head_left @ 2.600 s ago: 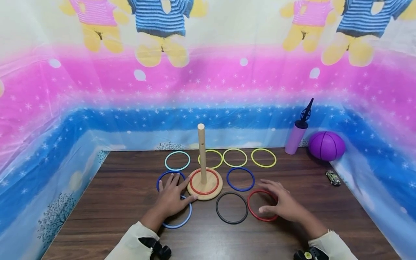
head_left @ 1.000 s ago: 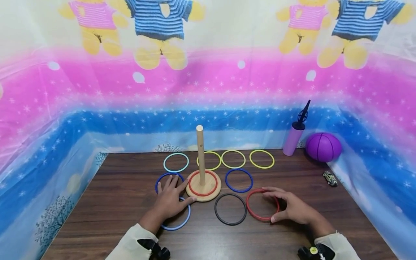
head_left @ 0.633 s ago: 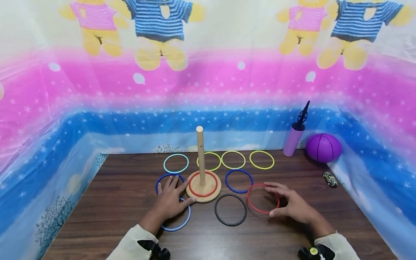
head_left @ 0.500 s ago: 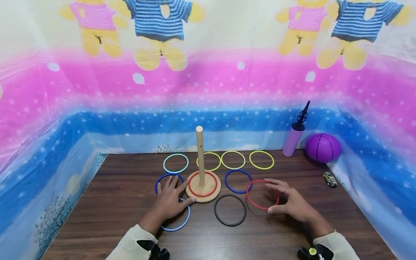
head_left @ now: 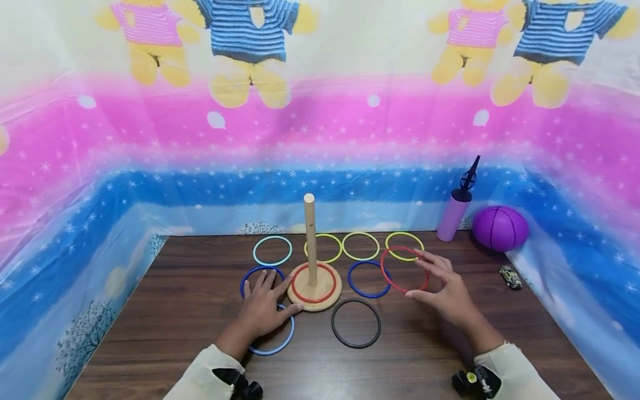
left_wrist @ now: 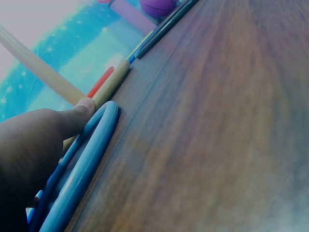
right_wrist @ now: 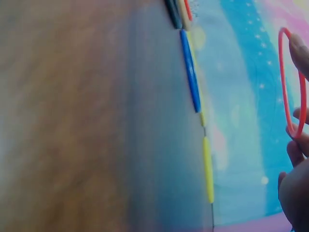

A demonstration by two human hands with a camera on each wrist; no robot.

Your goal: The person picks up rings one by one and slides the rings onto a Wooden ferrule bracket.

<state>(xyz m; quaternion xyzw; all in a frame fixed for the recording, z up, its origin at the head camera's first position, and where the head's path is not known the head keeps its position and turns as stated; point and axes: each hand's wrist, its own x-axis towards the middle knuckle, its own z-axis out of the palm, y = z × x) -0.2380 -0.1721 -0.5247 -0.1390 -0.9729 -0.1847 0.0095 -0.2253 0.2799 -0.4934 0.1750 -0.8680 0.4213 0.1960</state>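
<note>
Table (head_left: 200,311) | 1 upright peg (head_left: 311,239) | right fingers (head_left: 435,269) pinching 1 red ring (right_wrist: 282,67) | 9 other rings (head_left: 356,346) | left fingers (head_left: 259,281) spread

The left hand (head_left: 263,310) rests, fingers (head_left: 268,279) spread; the right hand (head_left: 451,295) hovers, pinching.

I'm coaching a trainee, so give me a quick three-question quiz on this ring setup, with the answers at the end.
1. True or false: the red ring in the right hand is resting on the table.
2. Which colour is the ring around the post? A: black; B: red; C: yellow.
3. What stands just left of the purple ball?

Key: 1. False, it is held up off it. 2. B. 3. A pump.
</note>
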